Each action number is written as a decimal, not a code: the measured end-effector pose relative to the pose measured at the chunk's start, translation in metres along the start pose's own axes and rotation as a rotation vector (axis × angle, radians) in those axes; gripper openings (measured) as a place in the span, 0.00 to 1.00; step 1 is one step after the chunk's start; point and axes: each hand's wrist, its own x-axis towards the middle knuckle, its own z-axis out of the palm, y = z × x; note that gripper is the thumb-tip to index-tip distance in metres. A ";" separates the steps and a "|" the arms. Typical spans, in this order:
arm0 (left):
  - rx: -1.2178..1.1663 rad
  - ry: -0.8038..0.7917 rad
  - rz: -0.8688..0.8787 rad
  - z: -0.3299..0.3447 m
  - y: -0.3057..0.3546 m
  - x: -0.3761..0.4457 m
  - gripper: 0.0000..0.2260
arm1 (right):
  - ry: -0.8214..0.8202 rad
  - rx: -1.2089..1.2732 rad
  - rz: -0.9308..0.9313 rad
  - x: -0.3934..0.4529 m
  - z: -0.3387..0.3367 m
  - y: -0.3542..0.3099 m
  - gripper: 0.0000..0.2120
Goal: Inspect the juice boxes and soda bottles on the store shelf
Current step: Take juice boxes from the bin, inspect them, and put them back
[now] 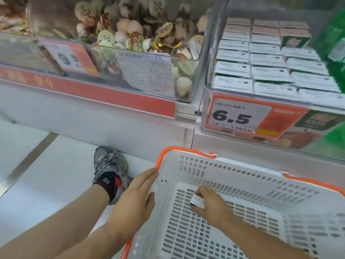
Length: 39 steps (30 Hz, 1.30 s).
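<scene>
Step in hand, as judged: one juice box (197,200) going into the white basket (242,176), lower right of frame.
Right hand (211,204): fingers curled round the box, low over the basket floor.
Left hand (138,195): flat, fingers straight against the basket's left wall.
Stock: juice boxes (270,71) in rows, clear bin, upper right.
Next: release, lift clear of the orange rim; open room above the basket, shelf front close behind.

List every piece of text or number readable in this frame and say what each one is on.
"6.5": price tag on the clear bin of juice boxes.
"9" and a partly cut second digit: price tag on the snack bin.
"10": sock.
Unreadable, blurred: the sheet on the snack bin, juice box tops, red shelf strip, and the small carton held in the right hand.
</scene>
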 end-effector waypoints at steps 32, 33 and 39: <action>0.288 0.167 0.474 -0.145 0.224 0.133 0.33 | 0.778 -0.290 -0.169 -0.158 -0.368 -0.111 0.12; 0.293 0.155 0.475 -0.144 0.225 0.135 0.32 | 0.751 -0.324 -0.117 -0.142 -0.378 -0.113 0.13; 0.269 0.215 0.485 -0.142 0.222 0.133 0.27 | 0.561 -0.466 0.136 -0.064 -0.426 -0.115 0.22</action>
